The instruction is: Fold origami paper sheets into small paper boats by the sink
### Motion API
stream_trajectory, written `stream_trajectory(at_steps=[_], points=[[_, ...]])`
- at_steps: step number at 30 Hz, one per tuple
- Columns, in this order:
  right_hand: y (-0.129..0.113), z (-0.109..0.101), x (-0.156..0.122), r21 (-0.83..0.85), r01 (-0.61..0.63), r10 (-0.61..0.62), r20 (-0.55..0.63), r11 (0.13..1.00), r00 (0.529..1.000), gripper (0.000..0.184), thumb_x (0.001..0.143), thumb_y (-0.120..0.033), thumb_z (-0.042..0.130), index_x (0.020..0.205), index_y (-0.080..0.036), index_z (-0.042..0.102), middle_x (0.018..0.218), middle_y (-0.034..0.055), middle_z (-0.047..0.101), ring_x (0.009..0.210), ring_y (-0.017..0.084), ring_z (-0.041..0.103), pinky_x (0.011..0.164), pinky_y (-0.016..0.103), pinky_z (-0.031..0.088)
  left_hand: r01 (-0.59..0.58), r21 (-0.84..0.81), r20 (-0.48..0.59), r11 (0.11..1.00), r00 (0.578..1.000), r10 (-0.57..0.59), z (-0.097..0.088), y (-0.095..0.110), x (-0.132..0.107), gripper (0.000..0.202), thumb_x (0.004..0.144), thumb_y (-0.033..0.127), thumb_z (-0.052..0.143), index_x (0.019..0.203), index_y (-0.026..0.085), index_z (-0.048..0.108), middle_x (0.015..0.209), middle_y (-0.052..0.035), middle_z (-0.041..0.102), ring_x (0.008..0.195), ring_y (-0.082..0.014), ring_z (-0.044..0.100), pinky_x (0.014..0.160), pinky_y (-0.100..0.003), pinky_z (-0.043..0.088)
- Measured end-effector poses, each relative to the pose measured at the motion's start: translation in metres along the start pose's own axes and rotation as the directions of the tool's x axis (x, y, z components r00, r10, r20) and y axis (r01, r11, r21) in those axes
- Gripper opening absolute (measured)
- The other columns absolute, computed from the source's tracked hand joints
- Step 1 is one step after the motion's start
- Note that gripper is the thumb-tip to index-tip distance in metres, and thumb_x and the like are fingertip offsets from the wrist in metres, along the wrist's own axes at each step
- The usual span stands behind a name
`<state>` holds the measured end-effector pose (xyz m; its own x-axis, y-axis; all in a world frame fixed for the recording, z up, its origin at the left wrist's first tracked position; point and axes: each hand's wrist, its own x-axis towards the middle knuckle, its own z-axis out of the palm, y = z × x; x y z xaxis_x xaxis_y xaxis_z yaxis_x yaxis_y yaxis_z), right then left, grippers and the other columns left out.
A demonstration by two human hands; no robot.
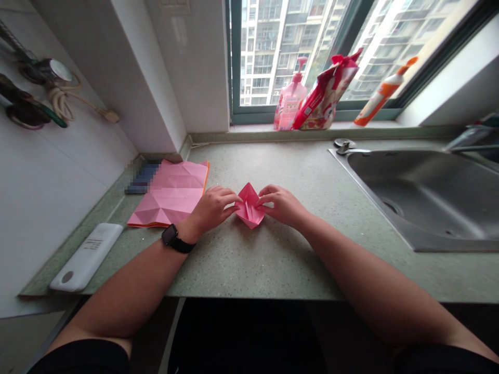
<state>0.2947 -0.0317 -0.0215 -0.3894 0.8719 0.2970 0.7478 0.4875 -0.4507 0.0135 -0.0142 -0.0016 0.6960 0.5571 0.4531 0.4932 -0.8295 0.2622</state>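
Note:
A small pink folded paper boat (250, 212) rests on the speckled countertop, pointed at its far and near ends and opened in the middle. My left hand (217, 206), with a black watch on the wrist, pinches its left side between thumb and fingers. On the opposite side my right hand (281, 203) grips the right edge the same way. Fingertips of both hands cover parts of the two sides. Left of my left hand lies a stack of creased pink paper sheets (175, 189) with an orange edge showing beneath.
A white power bank (86, 257) lies near the counter's left front edge. Beyond the paper stack is a blurred dark item (142, 178). The steel sink (393, 244) takes up the right. A pink pump bottle (290, 101), red bag (325, 96) and orange-white bottle (378, 101) stand on the windowsill.

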Motion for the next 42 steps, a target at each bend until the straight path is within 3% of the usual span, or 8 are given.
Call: stream_trajectory(at_steps=[4,10,19,27,36,42], points=[[-0.003,-0.003,0.000,0.057,0.025,-0.021,-0.074,0.998,0.997,0.011,0.092,-0.025,0.083,0.095,-0.034,0.089,0.115,0.0060,0.078,0.106,0.025,0.074,0.099,0.045,0.059,0.016,-0.058,-0.067,0.998,0.998,-0.019,-0.001,0.002,0.000,0.012,0.107,0.029,0.070,0.110,0.023,0.080,0.115,-0.0081,0.077,0.106,-0.0236,0.072,0.097,-0.041,0.058],[-0.005,-0.004,-0.002,0.069,0.034,-0.026,-0.122,0.997,0.992,0.008,0.092,-0.026,0.085,0.095,-0.033,0.088,0.121,0.0073,0.075,0.114,0.027,0.073,0.105,0.050,0.058,-0.013,-0.072,-0.081,0.997,0.997,0.007,0.004,0.000,-0.002,0.011,0.106,0.026,0.070,0.104,0.023,0.082,0.126,-0.0093,0.070,0.108,-0.0221,0.070,0.101,-0.044,0.061],[-0.008,-0.002,-0.003,0.125,0.027,-0.013,-0.114,0.992,0.993,0.003,0.093,-0.031,0.086,0.096,-0.031,0.086,0.124,0.0088,0.072,0.116,0.027,0.072,0.107,0.051,0.059,-0.038,-0.067,0.047,0.997,0.998,0.041,0.011,0.001,-0.003,0.032,0.105,0.017,0.068,0.129,0.034,0.082,0.149,-0.0100,0.056,0.120,-0.0243,0.063,0.110,-0.050,0.061],[-0.008,-0.006,-0.001,0.110,-0.017,0.031,-0.124,0.994,0.992,0.009,0.096,-0.037,0.082,0.091,-0.029,0.084,0.123,0.0093,0.072,0.117,0.029,0.071,0.107,0.053,0.059,-0.007,-0.010,0.120,1.000,0.993,0.008,0.015,0.005,-0.005,0.044,0.099,0.010,0.070,0.133,0.037,0.080,0.163,-0.0087,0.046,0.125,-0.0267,0.061,0.114,-0.056,0.059],[-0.013,-0.008,-0.001,0.140,0.000,0.017,-0.120,0.990,0.993,0.009,0.094,-0.035,0.084,0.088,-0.028,0.083,0.119,0.0090,0.074,0.114,0.027,0.072,0.105,0.049,0.058,0.041,-0.142,-0.077,0.989,0.996,-0.053,0.002,0.005,-0.001,0.017,0.106,0.021,0.066,0.112,0.023,0.081,0.135,-0.0113,0.066,0.118,-0.0241,0.069,0.110,-0.047,0.060],[-0.011,-0.005,0.000,0.163,-0.019,0.037,-0.104,0.986,0.994,0.006,0.092,-0.032,0.083,0.088,-0.028,0.084,0.117,0.0082,0.074,0.113,0.026,0.072,0.104,0.047,0.059,-0.012,-0.175,-0.019,0.985,1.000,0.009,0.001,0.008,0.000,0.016,0.105,0.024,0.068,0.113,0.024,0.083,0.114,-0.0087,0.073,0.108,-0.0231,0.071,0.100,-0.042,0.061]])
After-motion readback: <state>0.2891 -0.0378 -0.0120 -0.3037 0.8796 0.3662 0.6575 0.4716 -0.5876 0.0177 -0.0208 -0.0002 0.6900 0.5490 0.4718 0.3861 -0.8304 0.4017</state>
